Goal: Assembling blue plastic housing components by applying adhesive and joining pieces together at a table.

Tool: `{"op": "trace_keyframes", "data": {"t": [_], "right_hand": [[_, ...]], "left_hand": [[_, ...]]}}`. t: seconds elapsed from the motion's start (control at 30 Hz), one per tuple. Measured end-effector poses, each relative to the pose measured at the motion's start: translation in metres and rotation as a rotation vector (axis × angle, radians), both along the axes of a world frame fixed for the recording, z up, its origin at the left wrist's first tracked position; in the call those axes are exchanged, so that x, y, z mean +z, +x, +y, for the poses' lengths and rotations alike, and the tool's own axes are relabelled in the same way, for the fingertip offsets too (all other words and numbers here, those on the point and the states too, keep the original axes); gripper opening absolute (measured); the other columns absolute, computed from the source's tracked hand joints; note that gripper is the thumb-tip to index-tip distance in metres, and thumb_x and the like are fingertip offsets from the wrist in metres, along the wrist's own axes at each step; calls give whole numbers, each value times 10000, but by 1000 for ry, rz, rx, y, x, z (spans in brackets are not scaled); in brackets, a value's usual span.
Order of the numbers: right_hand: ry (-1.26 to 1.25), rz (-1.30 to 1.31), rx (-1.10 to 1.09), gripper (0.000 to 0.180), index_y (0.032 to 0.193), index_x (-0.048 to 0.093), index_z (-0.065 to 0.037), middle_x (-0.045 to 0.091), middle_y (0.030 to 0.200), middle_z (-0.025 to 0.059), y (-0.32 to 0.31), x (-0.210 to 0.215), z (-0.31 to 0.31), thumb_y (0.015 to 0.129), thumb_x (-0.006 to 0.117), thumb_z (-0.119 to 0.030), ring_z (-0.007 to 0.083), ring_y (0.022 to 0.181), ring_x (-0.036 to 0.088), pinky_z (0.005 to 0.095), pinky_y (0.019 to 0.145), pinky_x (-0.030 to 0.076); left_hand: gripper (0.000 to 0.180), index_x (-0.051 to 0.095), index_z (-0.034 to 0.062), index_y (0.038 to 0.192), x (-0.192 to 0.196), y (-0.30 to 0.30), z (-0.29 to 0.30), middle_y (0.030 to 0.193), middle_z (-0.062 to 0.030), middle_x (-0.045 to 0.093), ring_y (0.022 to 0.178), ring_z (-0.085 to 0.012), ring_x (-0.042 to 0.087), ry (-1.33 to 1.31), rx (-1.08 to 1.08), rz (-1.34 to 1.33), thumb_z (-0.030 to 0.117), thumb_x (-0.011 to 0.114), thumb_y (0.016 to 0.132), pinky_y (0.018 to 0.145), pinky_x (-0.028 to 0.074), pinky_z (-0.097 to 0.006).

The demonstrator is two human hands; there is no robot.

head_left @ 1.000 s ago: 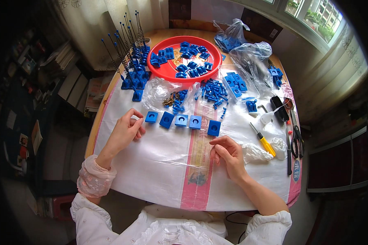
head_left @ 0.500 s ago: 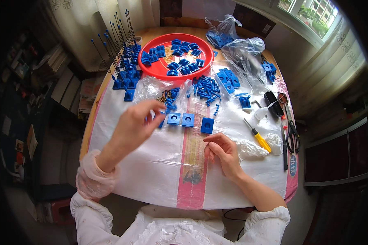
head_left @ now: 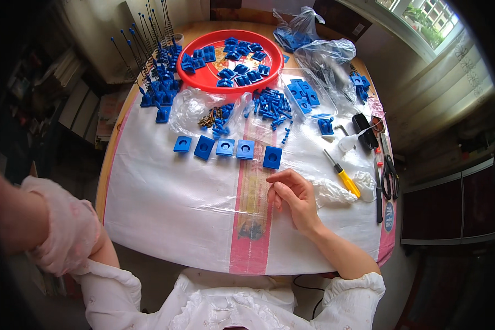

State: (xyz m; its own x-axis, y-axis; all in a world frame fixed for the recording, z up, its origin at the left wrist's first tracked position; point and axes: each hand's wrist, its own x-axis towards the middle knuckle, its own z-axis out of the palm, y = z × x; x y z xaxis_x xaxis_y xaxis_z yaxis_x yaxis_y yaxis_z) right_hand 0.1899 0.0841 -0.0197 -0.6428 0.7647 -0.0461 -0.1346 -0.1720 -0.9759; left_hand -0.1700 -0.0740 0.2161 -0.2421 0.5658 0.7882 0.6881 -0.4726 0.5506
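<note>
My right hand [head_left: 294, 198] rests on the white sheet with fingers loosely bent and slightly apart, holding nothing that I can see. Just beyond its fingertips lies a square blue plastic piece [head_left: 272, 157] with a round recess. To the left of that piece, more such pieces form a loose row, among them a lighter one [head_left: 245, 149] and a tilted darker one [head_left: 204, 147]. My left forearm [head_left: 16, 214] is raised at the left edge, in a rolled-up pink sleeve. The left hand itself lies beyond the picture's dark rim.
Behind the row are blue pegs [head_left: 272, 104], brass-coloured screws [head_left: 210, 117] and a plastic bag [head_left: 190, 110]. A red tray [head_left: 180, 69] holds blue parts. Spring-stemmed blue pieces [head_left: 162, 91] stand far left. A yellow-handled screwdriver [head_left: 347, 183], scissors [head_left: 389, 179] and crumpled white material [head_left: 335, 192] lie right.
My left hand has left the row of blue pieces and moved left out of view, uncovering the row's left end. My right hand stays in place. The view has shifted slightly.
</note>
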Motion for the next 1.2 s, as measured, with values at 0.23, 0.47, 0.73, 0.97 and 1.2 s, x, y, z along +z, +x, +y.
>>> {"op": "trace_keyframes", "data": {"t": [0.23, 0.47, 0.73, 0.97, 1.2], "right_hand": [[5, -4, -21, 189, 1072, 616, 2, 633, 732, 43, 1, 0, -1, 957, 563, -138, 47, 604, 511, 200, 536, 408], [6, 2, -13, 185, 1071, 616, 10, 630, 734, 45, 1, 0, -1, 956, 562, -124, 52, 607, 511, 205, 555, 406], [11, 4, -9, 183, 1071, 615, 10, 629, 730, 44, 0, 1, -2, 956, 567, -125, 54, 608, 510, 205, 557, 404], [17, -7, 0, 188, 1070, 608, 17, 628, 740, 56, 1, 0, -1, 962, 553, -127, 59, 606, 512, 206, 548, 411], [12, 0, -8, 196, 1076, 611, 11, 634, 732, 49, 1, 1, -2, 960, 567, -140, 47, 597, 506, 205, 543, 401]], "left_hand": [[295, 598, 41, 1212, -23, -12, -31, 1144, -78, 619, 999, -132, 581, -83, 117, 5, 216, 515, 990, 890, 484, -276], [289, 603, 45, 1202, -34, -14, -37, 1141, -77, 620, 1004, -133, 585, -117, 140, -5, 217, 520, 986, 891, 486, -276], [281, 608, 50, 1191, -36, -14, -38, 1137, -75, 620, 1010, -135, 589, -149, 164, 5, 219, 526, 982, 893, 488, -276], [275, 613, 54, 1181, -42, -9, -38, 1134, -74, 621, 1015, -136, 592, -158, 172, 12, 220, 531, 978, 895, 490, -277], [268, 618, 58, 1171, -42, -8, -38, 1131, -73, 622, 1020, -137, 596, -154, 164, 18, 221, 536, 975, 897, 492, -277]]}}
